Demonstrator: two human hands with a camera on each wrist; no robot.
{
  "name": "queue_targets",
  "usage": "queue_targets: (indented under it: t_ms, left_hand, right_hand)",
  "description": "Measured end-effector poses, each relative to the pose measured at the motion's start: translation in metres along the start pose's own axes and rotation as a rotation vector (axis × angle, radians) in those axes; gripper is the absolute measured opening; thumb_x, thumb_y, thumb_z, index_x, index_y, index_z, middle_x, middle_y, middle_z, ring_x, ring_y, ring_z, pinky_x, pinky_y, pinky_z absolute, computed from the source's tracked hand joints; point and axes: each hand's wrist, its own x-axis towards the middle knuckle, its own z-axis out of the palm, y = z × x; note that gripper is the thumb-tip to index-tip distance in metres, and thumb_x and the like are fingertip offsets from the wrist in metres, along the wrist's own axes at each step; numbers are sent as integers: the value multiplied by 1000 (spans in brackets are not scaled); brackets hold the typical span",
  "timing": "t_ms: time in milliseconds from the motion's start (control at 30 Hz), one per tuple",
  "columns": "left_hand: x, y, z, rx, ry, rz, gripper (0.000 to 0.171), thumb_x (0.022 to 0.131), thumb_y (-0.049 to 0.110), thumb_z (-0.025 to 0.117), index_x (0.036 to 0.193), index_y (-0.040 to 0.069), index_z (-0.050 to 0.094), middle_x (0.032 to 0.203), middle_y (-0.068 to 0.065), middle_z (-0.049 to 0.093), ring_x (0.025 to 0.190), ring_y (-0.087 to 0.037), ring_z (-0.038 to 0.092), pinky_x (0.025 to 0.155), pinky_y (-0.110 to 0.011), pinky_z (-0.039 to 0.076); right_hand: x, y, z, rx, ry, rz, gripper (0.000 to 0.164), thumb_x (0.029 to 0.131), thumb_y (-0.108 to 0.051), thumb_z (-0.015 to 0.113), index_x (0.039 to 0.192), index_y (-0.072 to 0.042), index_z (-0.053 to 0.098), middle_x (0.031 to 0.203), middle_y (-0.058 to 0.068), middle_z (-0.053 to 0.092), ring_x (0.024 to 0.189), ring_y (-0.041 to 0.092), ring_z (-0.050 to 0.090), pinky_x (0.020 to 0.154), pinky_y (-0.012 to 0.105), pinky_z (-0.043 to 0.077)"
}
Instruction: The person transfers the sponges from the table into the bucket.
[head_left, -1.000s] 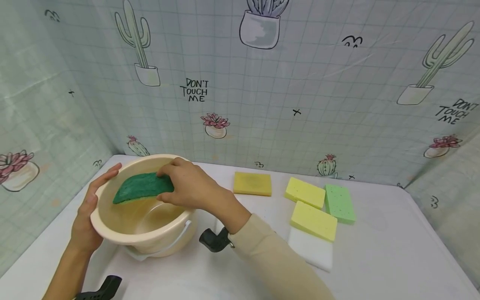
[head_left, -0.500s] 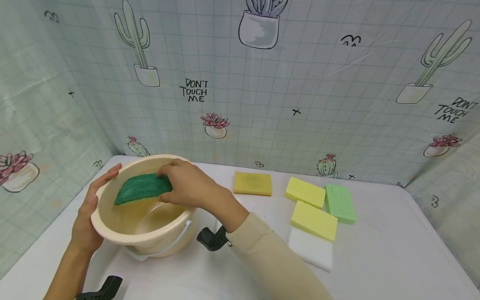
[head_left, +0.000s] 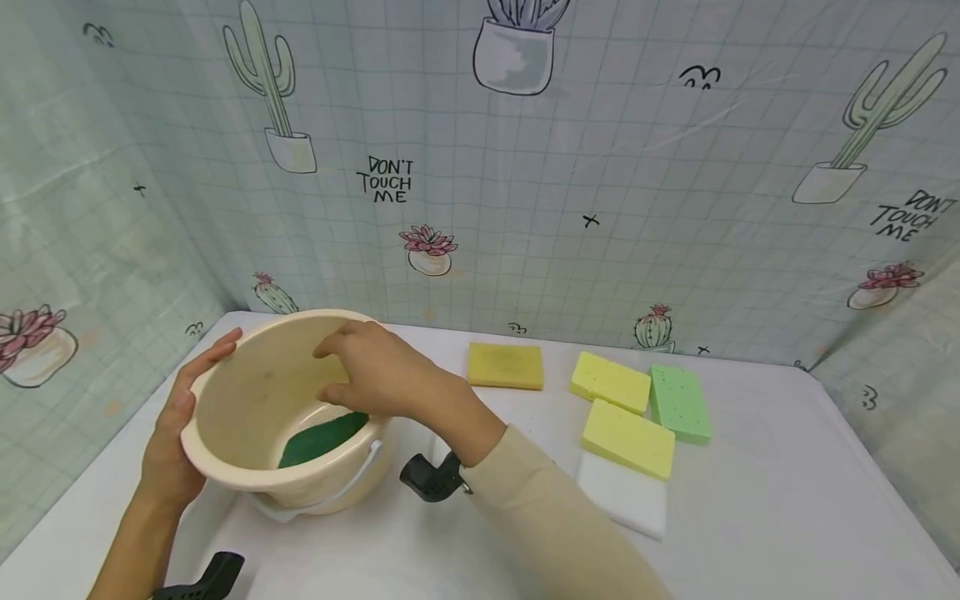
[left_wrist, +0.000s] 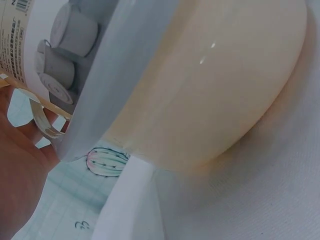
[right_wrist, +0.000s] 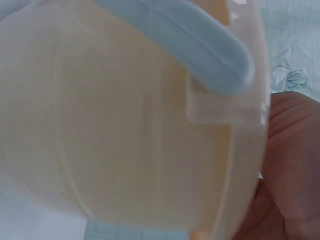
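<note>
A cream bucket (head_left: 225,479) leans toward me on the white table, its pale handle (right_wrist: 200,45) hanging down the near side. My left hand (head_left: 171,446) grips the rim at the left; in the left wrist view, this hand (left_wrist: 22,160) appears beside the bucket wall (left_wrist: 215,85). Over the right part of the opening is my right hand (head_left: 382,371), thumb and fingers spread apart with nothing between them. Below it a sponge with its dark green side (head_left: 318,442) up lies inside the bucket, partly hidden by the near rim. The bucket wall hides much of the right hand (right_wrist: 290,165) in the right wrist view.
Right of the bucket lie a darker yellow sponge (head_left: 506,367), two light yellow sponges, one farther back (head_left: 611,383) and one nearer (head_left: 628,442), a green sponge (head_left: 680,406) and a white block (head_left: 622,496). A patterned curtain (head_left: 525,183) encloses the table's back and sides.
My right hand has let go of the green-sided sponge, which has dropped from the upper part of the bucket to lower inside. The left hand and bucket have stayed in place.
</note>
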Motion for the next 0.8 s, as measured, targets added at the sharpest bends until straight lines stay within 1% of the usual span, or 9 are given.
queue_targets:
  t_ms: [200,267,333,433,533,667,800]
  left_hand:
    - [1,-1,-1,-14,-10,11,52,98,22,25,146,3,29,156,-8,18,140,-21,18,103,-22,31]
    - [1,-2,-2,-14,-10,8,52,98,22,25,146,3,29,156,-8,18,140,-21,18,103,-21,31]
    - [1,-2,-2,-14,-12,8,52,98,23,25,146,3,29,156,-7,18,140,-20,19,103,-21,32]
    - [1,-1,-2,-21,-13,9,52,98,22,25,146,4,30,156,-7,18,139,-20,22,102,-21,34]
    - [1,-1,-2,-30,-23,18,52,98,21,24,146,3,29,156,-8,18,138,-19,23,102,-21,34]
    - [2,0,-1,-25,-17,17,52,98,21,24,146,3,29,156,-8,18,138,-19,24,102,-21,35]
    - [1,0,0,-20,-6,10,52,98,22,25,146,3,30,156,-8,19,138,-20,24,102,-20,36]
  right_hand:
    - [-17,9,-8,48,98,-45,43,92,-30,64,131,-13,57,131,-3,54,126,13,44,103,19,32]
    - [-26,14,-11,75,135,-49,42,92,-29,64,131,-14,57,131,-2,54,120,12,47,100,20,34]
    - [-35,19,-14,108,182,-62,41,92,-27,64,130,-14,57,129,-1,54,111,12,50,97,21,37]
    - [-49,27,-16,159,248,-86,41,91,-24,66,129,-12,58,127,-1,55,99,10,53,89,22,42]
    - [-61,37,-18,207,298,-96,41,90,-22,67,129,-10,58,127,-2,55,97,10,53,82,23,46]
    - [-75,52,-19,250,341,-63,42,89,-21,69,129,-12,58,127,-5,55,94,9,53,75,26,50]
    - [-88,70,-15,272,367,-3,41,90,-22,68,129,-14,58,127,-7,55,91,10,52,74,28,50]
